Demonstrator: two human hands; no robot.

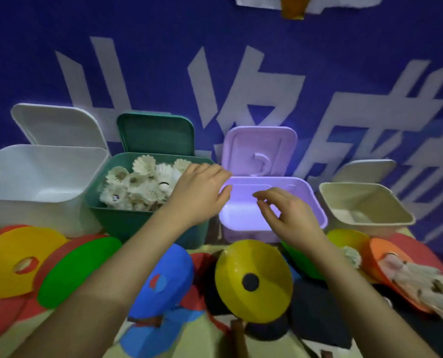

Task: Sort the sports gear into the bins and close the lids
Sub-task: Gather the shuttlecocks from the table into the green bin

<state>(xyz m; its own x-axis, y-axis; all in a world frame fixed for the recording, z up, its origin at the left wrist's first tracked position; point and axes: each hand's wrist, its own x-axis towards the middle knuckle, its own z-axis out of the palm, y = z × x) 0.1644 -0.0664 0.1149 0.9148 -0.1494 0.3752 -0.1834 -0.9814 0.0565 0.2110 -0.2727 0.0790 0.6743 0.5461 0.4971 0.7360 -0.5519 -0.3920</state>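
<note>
The left hand (202,192) is held palm down with its fingers loosely spread, nothing gripped, over the gap between the green bin (127,223) and the purple bin (316,202), its fingertips reaching the purple bin's near-left rim. The right hand (285,213) is raised over the open purple bin with fingers curled and thumb and forefinger drawn close, but nothing can be seen between them. The purple bin's lid (260,148) is stood upright behind it against the blue banner (215,47). The green bin, just left of the left hand, is filled with white shuttlecocks (137,184), and its green lid (155,134) is propped open behind. Further left a white bin (34,177) is seen with its lid (60,125) up; to the far right a beige bin (365,205) is also left open. In front of the bins, flat disc cones are scattered on the table: a yellow one (254,282) below the right hand, a blue one (168,275) beneath the left forearm, a green one (75,270) and an orange-yellow one (16,259) to the left. At the right edge, loose shuttlecocks (422,282) are lying on an orange disc (375,257).
</note>
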